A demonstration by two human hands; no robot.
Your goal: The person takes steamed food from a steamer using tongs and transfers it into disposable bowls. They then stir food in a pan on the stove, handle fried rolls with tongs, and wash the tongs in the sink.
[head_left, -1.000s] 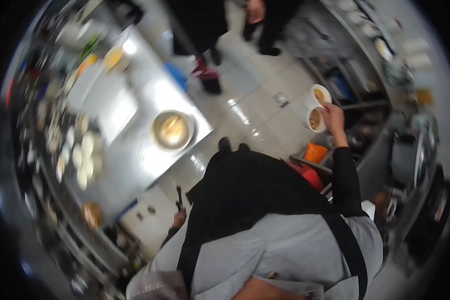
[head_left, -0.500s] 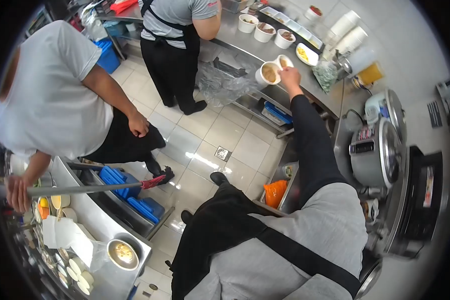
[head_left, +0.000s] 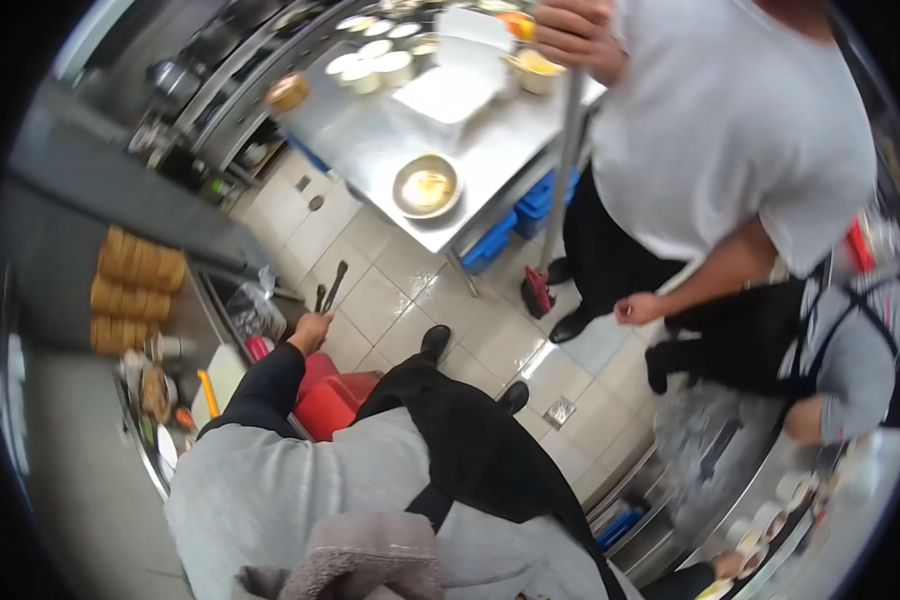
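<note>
My left hand (head_left: 311, 332) is closed round dark tongs (head_left: 334, 287), which point up over the tiled floor. At the lower right, my right hand (head_left: 727, 565) reaches over the counter beside a row of small white bowls (head_left: 768, 520). Its fingers are small and blurred there, so whether they grip a bowl is unclear. A metal bowl (head_left: 426, 187) with yellowish contents rests near the corner of the steel table (head_left: 360, 150).
A person (head_left: 730, 130) in a white shirt holds a long pole (head_left: 568, 150); another person (head_left: 850, 340) stands at the right counter. A red bin (head_left: 338, 402) is beside my legs. Bamboo steamers (head_left: 135, 290) are stacked at left. Blue containers (head_left: 490, 243) sit under the table.
The view has swung left, bringing my left hand and the tongs back into sight. My right hand, which held two white cups over the floor and then by the counter's edge, is now over the counter.
</note>
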